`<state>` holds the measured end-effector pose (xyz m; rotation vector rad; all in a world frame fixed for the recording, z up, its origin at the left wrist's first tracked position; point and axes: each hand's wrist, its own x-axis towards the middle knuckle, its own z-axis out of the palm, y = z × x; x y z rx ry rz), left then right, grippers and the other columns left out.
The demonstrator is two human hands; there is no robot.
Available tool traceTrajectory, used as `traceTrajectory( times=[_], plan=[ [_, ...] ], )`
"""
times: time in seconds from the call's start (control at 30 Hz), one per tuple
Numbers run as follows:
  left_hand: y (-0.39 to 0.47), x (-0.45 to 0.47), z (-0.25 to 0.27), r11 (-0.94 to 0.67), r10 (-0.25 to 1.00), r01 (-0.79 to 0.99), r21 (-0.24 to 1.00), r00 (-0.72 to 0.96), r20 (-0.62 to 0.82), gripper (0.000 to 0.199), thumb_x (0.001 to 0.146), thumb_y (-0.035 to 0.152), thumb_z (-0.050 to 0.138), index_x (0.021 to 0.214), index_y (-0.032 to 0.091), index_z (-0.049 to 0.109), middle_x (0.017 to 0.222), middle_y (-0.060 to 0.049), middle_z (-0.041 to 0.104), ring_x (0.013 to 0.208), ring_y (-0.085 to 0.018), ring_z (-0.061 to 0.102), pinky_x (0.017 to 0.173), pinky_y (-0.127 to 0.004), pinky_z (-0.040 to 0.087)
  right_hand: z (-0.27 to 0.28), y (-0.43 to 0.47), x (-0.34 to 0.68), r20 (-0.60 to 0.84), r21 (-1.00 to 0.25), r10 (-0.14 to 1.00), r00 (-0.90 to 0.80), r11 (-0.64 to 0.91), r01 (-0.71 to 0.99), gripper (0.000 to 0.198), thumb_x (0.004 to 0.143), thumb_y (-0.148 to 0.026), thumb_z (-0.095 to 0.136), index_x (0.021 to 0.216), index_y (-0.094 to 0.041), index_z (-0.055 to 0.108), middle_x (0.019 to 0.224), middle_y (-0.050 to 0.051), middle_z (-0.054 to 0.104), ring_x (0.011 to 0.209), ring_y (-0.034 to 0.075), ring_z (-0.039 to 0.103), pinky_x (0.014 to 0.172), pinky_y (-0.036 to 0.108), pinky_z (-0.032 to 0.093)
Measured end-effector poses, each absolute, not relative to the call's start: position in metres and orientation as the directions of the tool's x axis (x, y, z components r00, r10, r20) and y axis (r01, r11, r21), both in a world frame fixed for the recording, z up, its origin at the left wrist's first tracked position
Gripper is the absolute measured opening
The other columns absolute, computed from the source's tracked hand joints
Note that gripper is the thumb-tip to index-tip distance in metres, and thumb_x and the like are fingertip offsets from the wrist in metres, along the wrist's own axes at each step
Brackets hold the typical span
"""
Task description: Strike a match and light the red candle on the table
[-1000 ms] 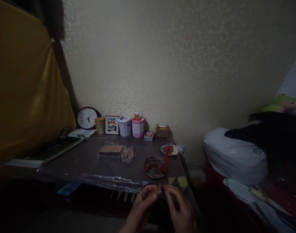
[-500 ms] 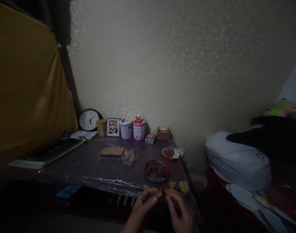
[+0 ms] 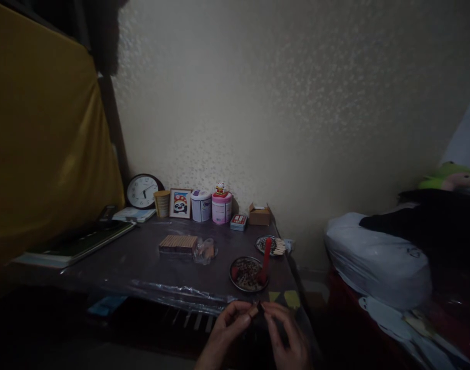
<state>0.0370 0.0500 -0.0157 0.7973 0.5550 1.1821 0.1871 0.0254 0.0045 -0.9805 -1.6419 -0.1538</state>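
In the head view, my left hand [image 3: 230,326] pinches a small tan, box-like piece [image 3: 254,311] between thumb and fingers, just past the table's front edge. My right hand [image 3: 286,329] is closed beside it, its fingertips on a small dark piece [image 3: 260,307] that meets the tan one. Whether these are two parts of one thing I cannot tell in this dim light. Beyond the hands is a round metal dish [image 3: 235,283] of small dark and pale bits, with a red stick-like object [image 3: 266,257] standing at its right side.
A second dish [image 3: 259,247] carries pale sticks [image 3: 280,247]. A striped brown block [image 3: 178,244] lies beside crumpled clear plastic [image 3: 205,252]. Along the wall stand a clock [image 3: 143,191], a picture frame [image 3: 180,203], two tubs and a small cardboard box [image 3: 259,214]. Yellow paper pieces [image 3: 292,299] lie near the right edge.
Both hands keep their hold in almost the same place. The tan and dark pieces have tilted slightly between the fingertips. The whole view has shifted a little.
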Motion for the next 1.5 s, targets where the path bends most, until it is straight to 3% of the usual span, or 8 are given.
traceTrajectory(
  times=[0.17, 0.43, 0.73, 1.2, 1.37, 1.5],
  plan=[
    [0.048, 0.036, -0.011, 0.136, 0.951, -0.581, 0.803, 0.305, 0.059, 0.023, 0.064, 0.033, 0.075, 0.079, 0.018, 0.067, 0.082, -0.003, 0.069, 0.081, -0.018, 0.058, 0.078, -0.028, 0.038, 0.007, 0.025, 0.184, 0.856, -0.425, 0.515, 0.057, 0.636, 0.645, 0.012, 0.084, -0.022, 0.053, 0.089, -0.025, 0.064, 0.085, 0.003, 0.073, 0.079, 0.015, 0.070, 0.071, 0.020, 0.057],
    [0.053, 0.038, -0.020, 0.168, 0.953, -0.611, 0.774, 0.302, 0.031, 0.029, 0.058, 0.037, 0.078, 0.078, 0.019, 0.066, 0.075, -0.001, 0.067, 0.074, -0.016, 0.058, 0.077, -0.029, 0.038, 0.005, 0.025, 0.184, 0.853, -0.415, 0.521, 0.036, 0.633, 0.653, 0.013, 0.084, -0.020, 0.054, 0.091, -0.025, 0.063, 0.087, 0.003, 0.073, 0.079, 0.016, 0.070, 0.071, 0.020, 0.056],
    [0.052, 0.038, -0.020, 0.155, 0.953, -0.607, 0.779, 0.299, 0.043, 0.026, 0.061, 0.035, 0.076, 0.079, 0.019, 0.066, 0.067, 0.000, 0.063, 0.080, -0.020, 0.059, 0.083, -0.032, 0.036, 0.004, 0.024, 0.186, 0.831, -0.435, 0.555, 0.029, 0.617, 0.656, 0.013, 0.084, -0.020, 0.053, 0.093, -0.025, 0.062, 0.089, 0.002, 0.073, 0.083, 0.015, 0.070, 0.074, 0.020, 0.055],
    [0.054, 0.040, -0.024, 0.201, 0.942, -0.646, 0.736, 0.335, 0.036, 0.026, 0.064, 0.035, 0.074, 0.082, 0.018, 0.066, 0.072, -0.002, 0.066, 0.067, -0.015, 0.058, 0.076, -0.030, 0.041, 0.006, 0.024, 0.188, 0.845, -0.363, 0.533, -0.044, 0.632, 0.684, 0.017, 0.085, -0.015, 0.053, 0.097, -0.023, 0.060, 0.091, 0.003, 0.072, 0.084, 0.015, 0.069, 0.076, 0.020, 0.055],
    [0.054, 0.041, -0.024, 0.210, 0.939, -0.666, 0.716, 0.342, 0.044, 0.023, 0.066, 0.033, 0.073, 0.082, 0.018, 0.067, 0.082, -0.005, 0.069, 0.077, -0.017, 0.060, 0.077, -0.029, 0.040, 0.001, 0.026, 0.189, 0.868, -0.340, 0.494, -0.047, 0.660, 0.670, 0.018, 0.085, -0.014, 0.052, 0.098, -0.023, 0.060, 0.091, 0.003, 0.072, 0.084, 0.014, 0.069, 0.077, 0.019, 0.054],
    [0.055, 0.041, -0.026, 0.230, 0.933, -0.680, 0.696, 0.358, 0.043, 0.021, 0.066, 0.032, 0.074, 0.081, 0.019, 0.066, 0.080, -0.003, 0.068, 0.073, -0.015, 0.060, 0.080, -0.029, 0.039, 0.000, 0.028, 0.190, 0.861, -0.353, 0.506, -0.044, 0.658, 0.666, 0.017, 0.085, -0.014, 0.052, 0.096, -0.023, 0.060, 0.090, 0.003, 0.071, 0.083, 0.013, 0.069, 0.076, 0.018, 0.055]
  ],
)
